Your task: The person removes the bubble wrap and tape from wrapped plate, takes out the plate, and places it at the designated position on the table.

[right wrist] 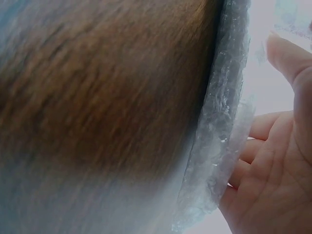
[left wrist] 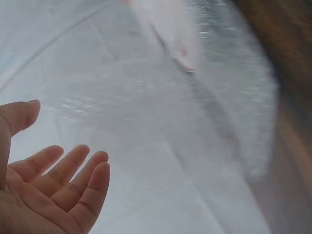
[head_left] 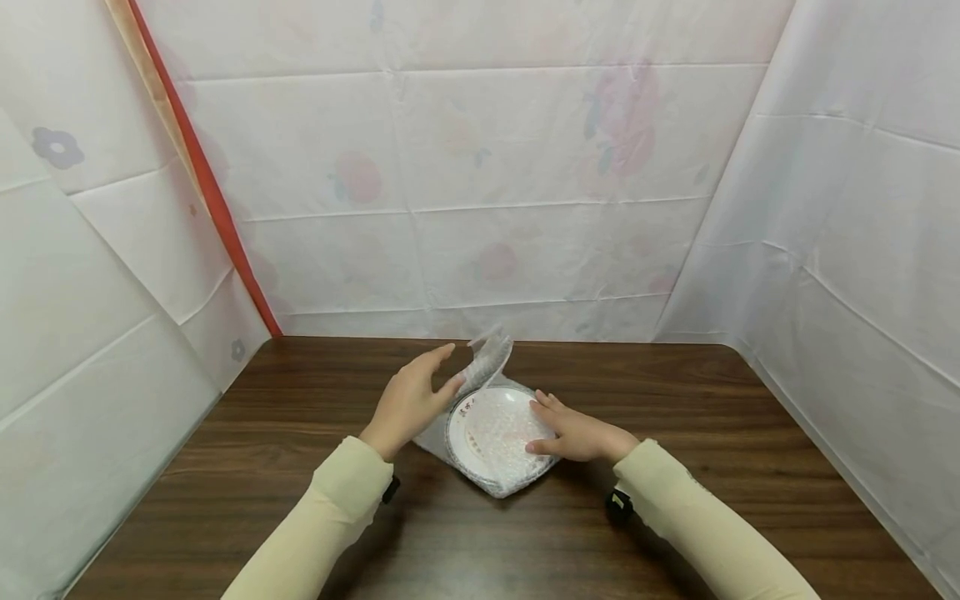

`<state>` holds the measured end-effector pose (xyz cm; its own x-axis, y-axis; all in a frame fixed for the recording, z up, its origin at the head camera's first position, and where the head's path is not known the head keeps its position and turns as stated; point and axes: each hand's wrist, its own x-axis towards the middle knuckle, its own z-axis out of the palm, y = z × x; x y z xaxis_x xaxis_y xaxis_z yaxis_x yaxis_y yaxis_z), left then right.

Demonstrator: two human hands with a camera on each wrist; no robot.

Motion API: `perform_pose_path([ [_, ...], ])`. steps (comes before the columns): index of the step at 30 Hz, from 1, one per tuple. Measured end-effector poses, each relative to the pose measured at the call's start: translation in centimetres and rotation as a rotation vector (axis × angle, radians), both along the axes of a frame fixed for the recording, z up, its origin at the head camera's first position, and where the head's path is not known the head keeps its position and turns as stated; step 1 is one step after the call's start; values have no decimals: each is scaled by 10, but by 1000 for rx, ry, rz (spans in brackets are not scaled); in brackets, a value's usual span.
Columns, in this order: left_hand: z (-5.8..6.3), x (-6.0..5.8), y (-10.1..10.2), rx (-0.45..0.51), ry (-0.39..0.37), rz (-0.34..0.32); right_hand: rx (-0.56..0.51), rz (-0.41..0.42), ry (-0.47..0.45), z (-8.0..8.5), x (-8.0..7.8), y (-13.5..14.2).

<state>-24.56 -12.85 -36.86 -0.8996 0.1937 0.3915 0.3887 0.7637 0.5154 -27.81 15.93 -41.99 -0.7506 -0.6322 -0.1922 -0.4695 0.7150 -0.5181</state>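
A white plate point(head_left: 467, 442) with small reddish markings lies on the table, partly covered by clear bubble wrap point(head_left: 517, 425). One loose flap point(head_left: 487, 358) of the wrap stands up at the plate's far side. My left hand point(head_left: 412, 400) is beside this flap, its thumb overlapping the edge in the head view; the left wrist view shows the fingers point(left wrist: 87, 195) relaxed and apart, with nothing between them. On the plate's right side, my right hand point(head_left: 577, 432) rests over the wrapped edge with fingers extended. Up close, the right wrist view shows the wrap's folded edge point(right wrist: 217, 117) along those fingertips.
The dark wood-grain table point(head_left: 712, 467) extends on both sides of the plate. Pale patterned sheets point(head_left: 487, 183) enclose its back and sides, with a red strip point(head_left: 202, 167) running down the back left corner. Black bands point(head_left: 618, 506) show at the wrists.
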Motion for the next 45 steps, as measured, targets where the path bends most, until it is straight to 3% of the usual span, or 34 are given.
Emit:
perform_pose_path([
  [3,8,7,5,-11,98,-37,-1,3,0,1,0,0],
  [9,16,21,20,-92,407,-155,-5,-1,-4,1,0,0],
  [12,14,27,28,-141,473,-198,-6,-4,2,0,0,0],
  [15,7,31,32,-190,434,-223,3,-6,11,-1,-1,0],
  [24,-18,25,29,-343,93,-225,6,-11,-10,-1,0,0],
  [28,-24,22,28,-378,-9,-218,5,-16,-14,-1,0,0],
  [34,-28,19,27,-402,-80,-181,4,-15,-13,0,0,-1],
  [40,-31,10,27,-431,-90,-141,12,-7,5,-1,0,-1],
  [45,-33,4,26,-389,-115,-108,11,-8,13,-2,1,-2],
])
